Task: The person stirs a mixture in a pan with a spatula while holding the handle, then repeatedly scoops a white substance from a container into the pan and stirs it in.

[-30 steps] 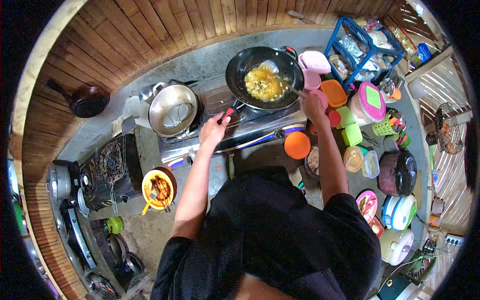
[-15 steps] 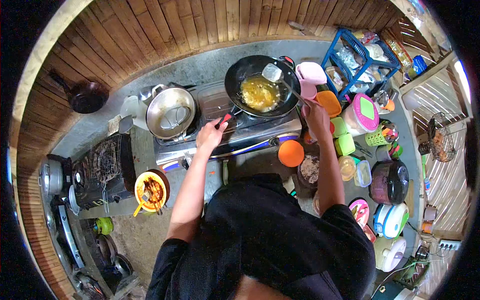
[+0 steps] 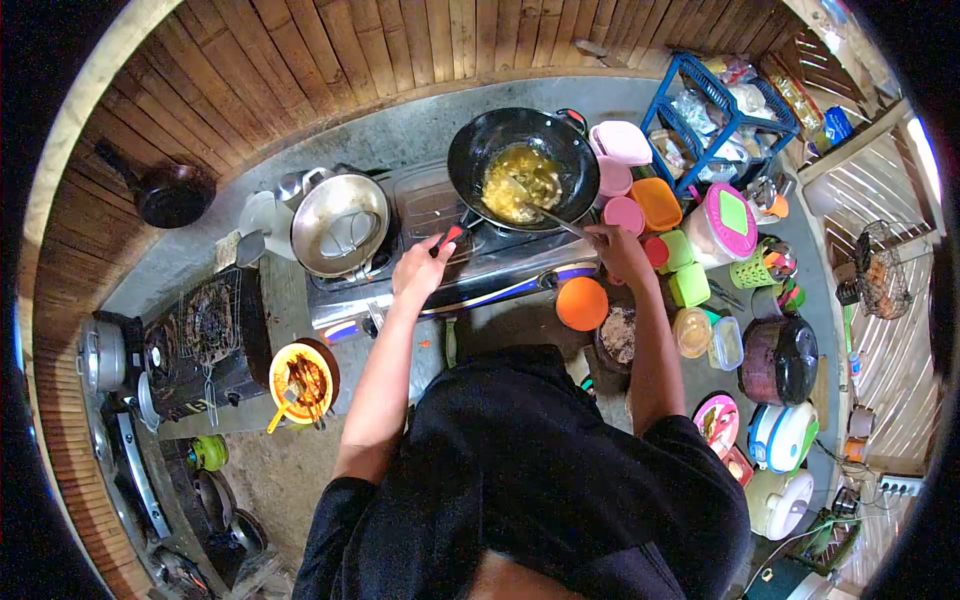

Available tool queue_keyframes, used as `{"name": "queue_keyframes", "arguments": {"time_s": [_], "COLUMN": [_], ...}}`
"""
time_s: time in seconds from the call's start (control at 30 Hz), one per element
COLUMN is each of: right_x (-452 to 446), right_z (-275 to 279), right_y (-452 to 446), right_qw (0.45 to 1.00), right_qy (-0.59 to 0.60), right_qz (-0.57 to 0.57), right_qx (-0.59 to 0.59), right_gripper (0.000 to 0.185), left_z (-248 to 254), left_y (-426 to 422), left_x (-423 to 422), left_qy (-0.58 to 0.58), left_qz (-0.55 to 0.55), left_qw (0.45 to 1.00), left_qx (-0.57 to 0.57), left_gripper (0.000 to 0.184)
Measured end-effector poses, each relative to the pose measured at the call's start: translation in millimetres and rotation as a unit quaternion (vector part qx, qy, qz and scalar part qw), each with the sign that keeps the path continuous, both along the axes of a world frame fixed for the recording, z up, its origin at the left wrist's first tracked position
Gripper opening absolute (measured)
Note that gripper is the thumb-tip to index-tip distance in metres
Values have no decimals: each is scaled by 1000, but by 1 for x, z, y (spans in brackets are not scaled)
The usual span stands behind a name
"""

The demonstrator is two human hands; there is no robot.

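Note:
A black wok (image 3: pixel 575 165) sits on the right side of the gas stove (image 3: pixel 480 262), with yellowish food in oil (image 3: pixel 520 185) inside it. My left hand (image 3: pixel 420 270) is closed around the wok's red and black handle (image 3: pixel 450 236). In my right hand (image 3: pixel 618 250) is the handle of a metal spatula (image 3: pixel 555 218), gripped at the wok's right front edge. The spatula's blade dips into the food and is partly hidden by it. On the stove's left side stands a steel pan (image 3: pixel 340 195) with a wire piece inside.
Pink, orange and green plastic containers (image 3: pixel 689 286) crowd the counter at right, beside a blue rack (image 3: pixel 690 125). An orange lid (image 3: pixel 582 304) and a bowl (image 3: pixel 618 338) lie near my right forearm. A bowl of red sauce (image 3: pixel 301 384) and a blackened grill (image 3: pixel 210 330) are at left.
My right hand has lowered a little, bringing the spatula blade from above the wok's upper right down into the food. The left hand keeps its hold on the wok handle.

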State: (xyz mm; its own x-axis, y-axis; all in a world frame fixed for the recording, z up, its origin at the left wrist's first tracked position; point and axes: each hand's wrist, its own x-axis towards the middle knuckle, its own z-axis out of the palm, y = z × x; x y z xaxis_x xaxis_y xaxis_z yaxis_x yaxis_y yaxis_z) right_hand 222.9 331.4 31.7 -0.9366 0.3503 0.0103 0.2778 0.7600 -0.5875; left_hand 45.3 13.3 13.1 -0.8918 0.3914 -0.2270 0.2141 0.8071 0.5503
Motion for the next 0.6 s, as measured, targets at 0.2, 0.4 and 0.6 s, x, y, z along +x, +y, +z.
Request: {"name": "queue_keyframes", "arguments": {"time_s": [0.2,0.4,0.6], "right_x": [-5,-13,-16], "right_z": [18,5,-27], "right_y": [-14,10,23], "right_qw": [994,954,951], "right_qy": [93,135,70], "right_qz": [-57,-113,-120], "right_qx": [20,242,276], "right_gripper": [26,23,23], "left_z": [-5,-1,-6], "left_y": [1,1,-2], "left_x": [-2,-3,0], "left_qy": [2,-46,1], "left_qz": [2,10,1], "left_qw": [1000,999,1000], "left_qx": [-5,-10,16], "left_gripper": [49,47,45]}}
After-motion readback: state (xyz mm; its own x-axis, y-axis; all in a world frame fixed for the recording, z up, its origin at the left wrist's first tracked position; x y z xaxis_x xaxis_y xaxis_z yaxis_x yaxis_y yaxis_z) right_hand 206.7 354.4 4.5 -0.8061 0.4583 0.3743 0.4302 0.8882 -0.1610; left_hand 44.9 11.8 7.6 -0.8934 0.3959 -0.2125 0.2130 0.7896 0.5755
